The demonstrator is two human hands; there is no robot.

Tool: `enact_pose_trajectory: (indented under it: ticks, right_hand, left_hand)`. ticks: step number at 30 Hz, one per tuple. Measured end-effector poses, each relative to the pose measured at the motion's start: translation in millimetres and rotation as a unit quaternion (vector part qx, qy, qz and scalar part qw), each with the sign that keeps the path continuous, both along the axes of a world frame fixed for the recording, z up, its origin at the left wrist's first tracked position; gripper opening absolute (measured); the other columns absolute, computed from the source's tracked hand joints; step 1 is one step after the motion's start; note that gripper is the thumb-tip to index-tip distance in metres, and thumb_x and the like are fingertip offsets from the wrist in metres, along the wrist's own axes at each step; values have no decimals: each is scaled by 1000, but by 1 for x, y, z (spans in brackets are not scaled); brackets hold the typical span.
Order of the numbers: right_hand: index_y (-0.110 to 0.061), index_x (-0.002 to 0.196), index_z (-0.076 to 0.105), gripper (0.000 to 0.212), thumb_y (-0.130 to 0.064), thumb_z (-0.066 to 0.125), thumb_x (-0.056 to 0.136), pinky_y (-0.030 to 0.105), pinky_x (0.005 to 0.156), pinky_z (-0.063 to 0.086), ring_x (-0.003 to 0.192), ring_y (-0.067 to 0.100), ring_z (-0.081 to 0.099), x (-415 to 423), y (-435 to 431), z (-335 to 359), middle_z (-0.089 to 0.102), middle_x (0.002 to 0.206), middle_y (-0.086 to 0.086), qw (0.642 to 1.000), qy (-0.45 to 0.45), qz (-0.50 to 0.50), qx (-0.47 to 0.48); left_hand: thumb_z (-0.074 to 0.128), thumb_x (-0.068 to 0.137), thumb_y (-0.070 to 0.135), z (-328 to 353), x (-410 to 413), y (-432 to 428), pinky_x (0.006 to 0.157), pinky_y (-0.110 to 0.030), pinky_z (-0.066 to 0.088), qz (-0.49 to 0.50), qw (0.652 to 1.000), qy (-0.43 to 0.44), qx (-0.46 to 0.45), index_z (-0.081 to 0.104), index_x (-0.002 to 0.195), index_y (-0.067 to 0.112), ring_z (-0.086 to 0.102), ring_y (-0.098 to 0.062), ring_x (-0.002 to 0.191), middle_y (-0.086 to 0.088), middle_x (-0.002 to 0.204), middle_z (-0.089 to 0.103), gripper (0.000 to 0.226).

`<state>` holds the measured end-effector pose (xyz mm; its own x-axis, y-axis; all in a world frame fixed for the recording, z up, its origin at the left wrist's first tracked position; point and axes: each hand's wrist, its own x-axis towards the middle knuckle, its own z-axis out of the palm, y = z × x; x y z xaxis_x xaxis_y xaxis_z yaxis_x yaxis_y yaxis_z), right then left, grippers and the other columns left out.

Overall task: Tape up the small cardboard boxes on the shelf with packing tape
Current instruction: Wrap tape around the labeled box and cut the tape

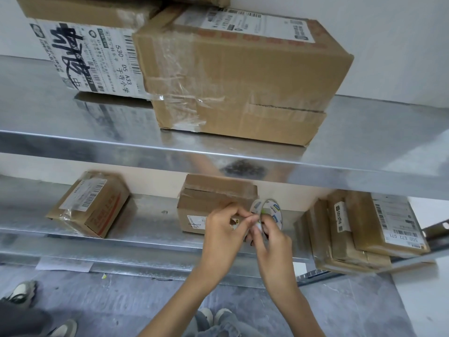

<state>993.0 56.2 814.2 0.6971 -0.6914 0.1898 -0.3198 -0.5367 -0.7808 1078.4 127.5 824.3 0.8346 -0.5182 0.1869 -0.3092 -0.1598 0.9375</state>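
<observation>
Two grips meet in my head view: my left grip (226, 224) pinches the rim of the tape roll (270, 211), my right grip (273, 237) curls round it, just beside the small box (213, 203) on the lower shelf (150, 215).

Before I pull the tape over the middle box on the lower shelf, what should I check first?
1. Grip on the tape roll by the right hand: ok.
2. Pinch of the left hand at the roll's edge: ok.
3. Tape end peeled free: cannot tell.
4. The small box close behind the hands: ok.
5. Its flaps shut flush: not ok, a dark gap shows along the seam.
</observation>
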Motion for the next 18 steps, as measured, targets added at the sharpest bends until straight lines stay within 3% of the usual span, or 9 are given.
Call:
enact_pose_trajectory:
  ticks: [3,7,12,15,18]
  right_hand:
    - [-11,102,59,10,-14,56,93,15,54,37,57,9,52,1,1,-8,59,69,-2,999,9,-15,-29]
    - [-15,107,61,25,-32,46,95,30,67,45,77,17,56,-3,2,-18,63,83,-2,995,14,-14,-99]
    - [-16,108,62,27,-27,42,93,27,67,43,76,6,47,-5,1,-20,62,78,-4,985,-6,-20,-171]
    - [-16,102,61,24,-29,43,94,26,66,42,74,5,46,-7,-2,-22,61,77,-6,987,-25,-15,-155]
    - [-15,97,61,10,-23,57,91,17,64,34,70,3,46,-6,-5,-27,55,77,-13,992,-34,-24,-121]
  left_hand:
    - [77,80,15,4,-6,-3,61,-14,46,23,978,198,-58,71,68,8,62,-9,62,-1,64,70,16]
    - [74,83,12,5,-7,-7,61,-10,45,30,939,331,-83,66,66,7,57,-2,56,2,57,65,19]
    - [74,82,11,3,-7,-7,58,-8,44,16,926,368,-88,64,75,10,58,-3,60,4,62,64,13]
    - [78,79,10,-1,-2,-5,59,-7,44,12,926,368,-82,53,91,9,56,-8,69,-3,79,59,28]
    - [77,79,11,-2,2,-7,65,-13,46,-26,944,321,-68,55,90,9,56,-5,70,1,79,60,24]
